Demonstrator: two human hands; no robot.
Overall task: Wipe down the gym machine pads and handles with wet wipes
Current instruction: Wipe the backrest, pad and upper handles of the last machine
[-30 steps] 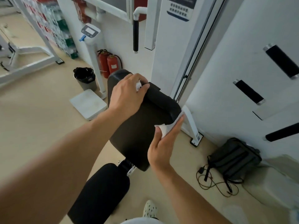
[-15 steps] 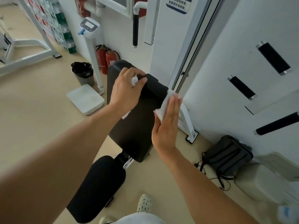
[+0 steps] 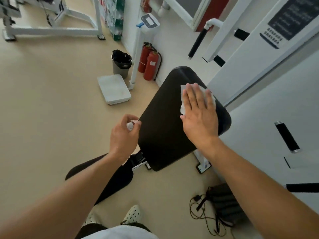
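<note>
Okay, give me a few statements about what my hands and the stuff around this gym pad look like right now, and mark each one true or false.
1. The right hand presses a white wipe flat on the black back pad. True.
2. The left hand lies flat on the pad. False: its fingers curl round a small white wad at the pad's left edge.
3. Two red fire extinguishers stand by the wall. True.
4. The bin is lined with a white bag. False: the bag is black.
5. A dark bag with cables lies on the floor. True.
</note>
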